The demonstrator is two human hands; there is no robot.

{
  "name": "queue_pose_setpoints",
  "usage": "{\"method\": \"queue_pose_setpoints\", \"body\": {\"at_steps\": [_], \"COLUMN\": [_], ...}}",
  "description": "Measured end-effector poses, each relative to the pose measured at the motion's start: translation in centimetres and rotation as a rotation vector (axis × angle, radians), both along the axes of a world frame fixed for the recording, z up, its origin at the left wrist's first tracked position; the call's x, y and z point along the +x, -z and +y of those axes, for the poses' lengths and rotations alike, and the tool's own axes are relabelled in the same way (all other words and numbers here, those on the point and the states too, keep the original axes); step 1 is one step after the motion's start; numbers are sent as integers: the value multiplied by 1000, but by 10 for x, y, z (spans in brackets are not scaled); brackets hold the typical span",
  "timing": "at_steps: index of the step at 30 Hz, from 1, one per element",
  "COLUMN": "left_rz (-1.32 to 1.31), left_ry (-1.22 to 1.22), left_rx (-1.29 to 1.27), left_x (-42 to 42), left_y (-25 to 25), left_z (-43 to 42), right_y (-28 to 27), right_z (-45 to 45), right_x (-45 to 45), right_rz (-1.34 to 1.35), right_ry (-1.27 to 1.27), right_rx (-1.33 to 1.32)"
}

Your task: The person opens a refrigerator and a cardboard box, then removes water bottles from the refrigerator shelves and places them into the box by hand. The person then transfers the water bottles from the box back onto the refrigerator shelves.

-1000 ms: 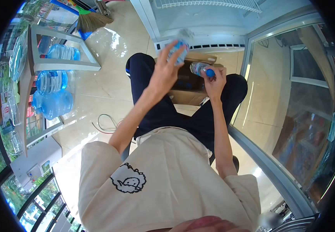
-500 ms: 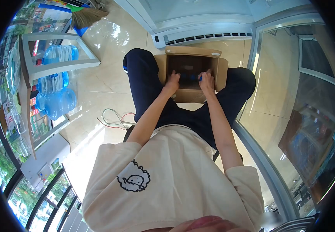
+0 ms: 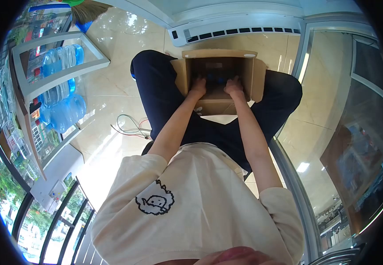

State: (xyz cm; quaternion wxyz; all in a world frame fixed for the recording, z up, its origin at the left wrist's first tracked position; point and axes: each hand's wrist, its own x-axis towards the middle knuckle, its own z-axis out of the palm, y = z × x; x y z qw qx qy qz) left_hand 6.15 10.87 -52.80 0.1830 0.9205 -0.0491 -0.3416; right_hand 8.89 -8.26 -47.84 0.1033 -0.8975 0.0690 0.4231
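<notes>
An open cardboard box sits on the floor between my knees, its flaps folded outward. Both of my hands reach down into it. My left hand is by the box's left inner wall, its fingers curled and partly lost in shadow. Toward the right inner side, my right hand has its fingers bent closed. What either hand holds, if anything, is hidden. Small dark-blue items show faintly between the hands at the dim bottom; their kind cannot be made out.
Beyond the box stands a white appliance with a vented base. A glass door frame is at my right. On the left are large blue water bottles, a white-framed stand and a broom. Thin wires lie beside my left leg.
My right hand has shifted slightly left and deeper into the box, and the blue item seen at its fingers is no longer visible there. The view has tilted a little.
</notes>
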Motion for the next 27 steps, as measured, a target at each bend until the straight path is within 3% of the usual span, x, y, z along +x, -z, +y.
{"method": "queue_pose_setpoints", "body": {"at_steps": [3,6,9,12,15,16,17,18,20,23,25,27], "left_rz": [61,-76,-315,-275,100,348,427,624,1084,1137,1222,1351], "left_ry": [-171,-53,-156,-304,-337,-273,-110,-112,-257,158,-62,67], "left_rx": [3,29,-308,-887,-1536,-1700,-1900,-2110,-2203,-2436,-2511,-2375], "left_x": [21,23,21,12,-23,-33,-44,-55,-75,-99,-122,-122], "left_y": [-64,-105,-173,-289,-422,-464,-490,-517,-571,-568,-573,-567], "left_z": [-15,-19,-19,-29,-44,-40,-41,-48,-50,-61,-64,-56], "right_y": [-7,-24,-51,-52,-73,-81,-87,-89,-87,-85,-86,-88], "right_z": [-1,1,2,-3,12,15,16,18,18,16,16,19], "right_x": [6,14,13,1,-13,-20,-26,-31,-33,-34,-38,-41], "right_rz": [17,-23,-117,-271,-305,-327,-347,-399,-426,-444,-488,-571], "right_ry": [-15,3,48,18,128,115,101,91,108,105,83,30], "right_rx": [91,233,335,481,501,471,439,408,460,483,463,436]}}
